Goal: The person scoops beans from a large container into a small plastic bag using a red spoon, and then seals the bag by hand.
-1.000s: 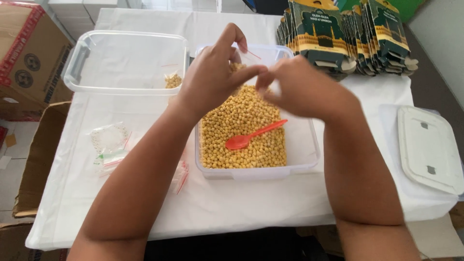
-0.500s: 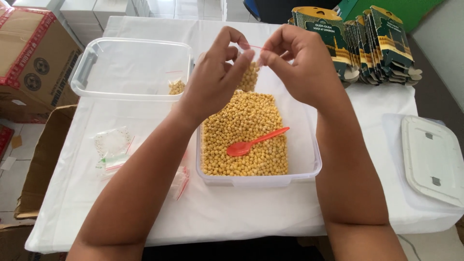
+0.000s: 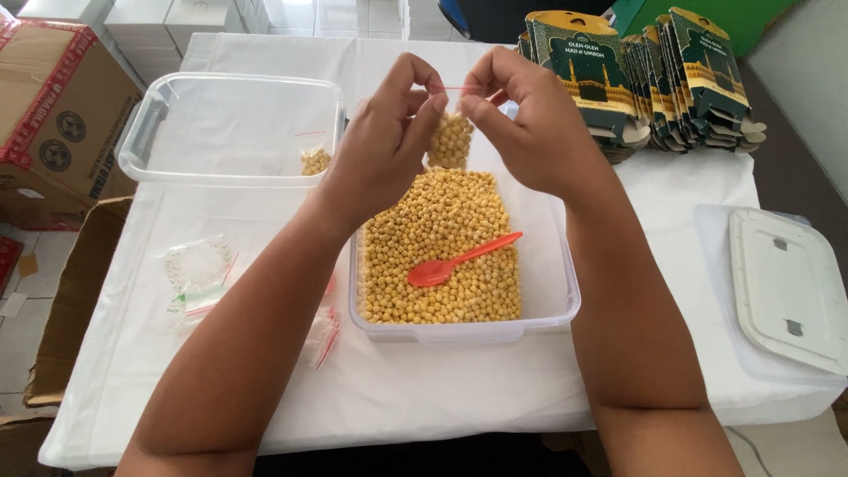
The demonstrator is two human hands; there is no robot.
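Far left a cardboard box (image 3: 53, 106), then loose empty bags (image 3: 199, 274) on the white table (image 3: 442, 397) and an almost empty tub (image 3: 230, 128). My left hand (image 3: 384, 146) and right hand (image 3: 530, 124) both pinch the top of a small bag (image 3: 450, 141) of yellow beans, above the bean tub (image 3: 468, 331) with its orange spoon (image 3: 459, 262). Right: green packets (image 3: 654, 71), a lid (image 3: 786, 283)

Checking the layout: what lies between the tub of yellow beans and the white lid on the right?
Only bare white tablecloth lies between the tub and the lid, seen in the head view.
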